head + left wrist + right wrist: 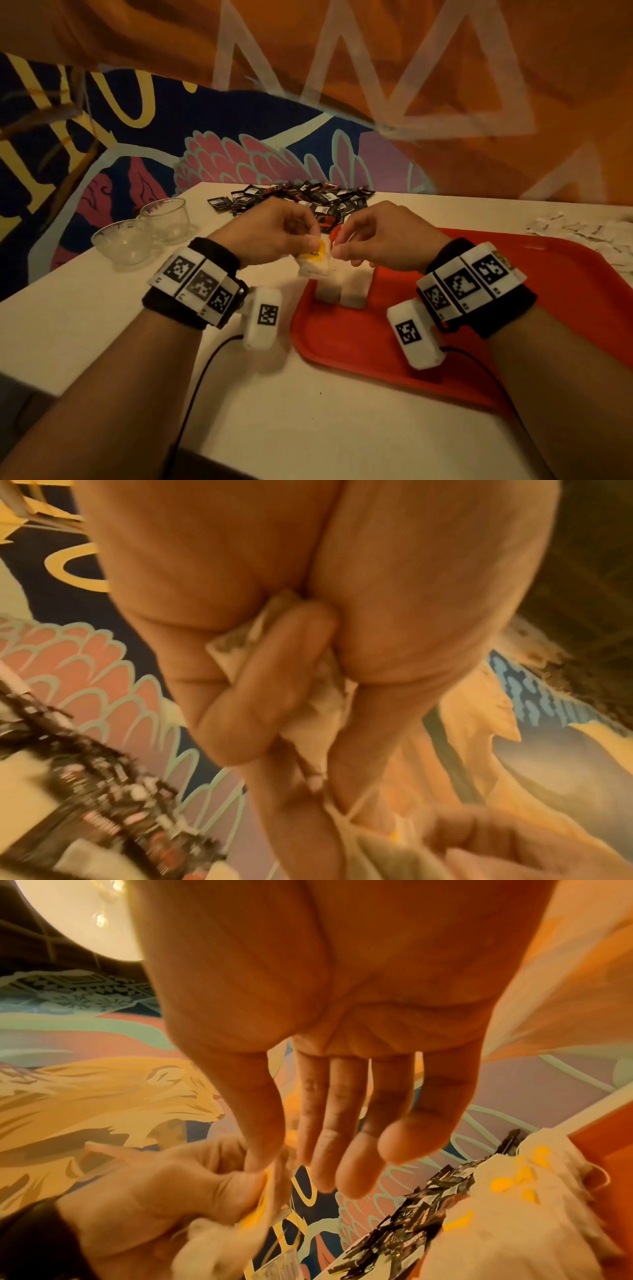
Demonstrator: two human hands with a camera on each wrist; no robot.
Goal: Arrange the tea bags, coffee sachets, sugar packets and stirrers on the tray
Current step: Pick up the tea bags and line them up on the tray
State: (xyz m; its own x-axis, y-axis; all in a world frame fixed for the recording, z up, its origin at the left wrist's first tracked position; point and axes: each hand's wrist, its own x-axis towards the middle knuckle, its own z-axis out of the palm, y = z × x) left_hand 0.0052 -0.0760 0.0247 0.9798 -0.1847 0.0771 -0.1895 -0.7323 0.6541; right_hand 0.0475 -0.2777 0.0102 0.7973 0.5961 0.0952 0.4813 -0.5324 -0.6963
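My left hand (313,241) grips a small bunch of white tea bags (313,262) with a yellow tag, held just above the left rim of the red tray (394,342). In the left wrist view its curled fingers (274,669) wrap round the tea bags (318,704). My right hand (337,248) meets it and pinches the top tea bag's edge between thumb (263,1137) and forefinger, the other fingers straight. Two short stacks of tea bags (342,293) stand on the tray below the hands. Black coffee sachets (298,198) lie heaped behind, and white sugar packets (582,236) lie at the far right.
Two clear glass bowls (144,233) stand at the table's left edge. A painted wall rises right behind the table. More tea bags with yellow tags (514,1199) lie beside the sachets (411,1229). Black cables trail from both wrists over the near table.
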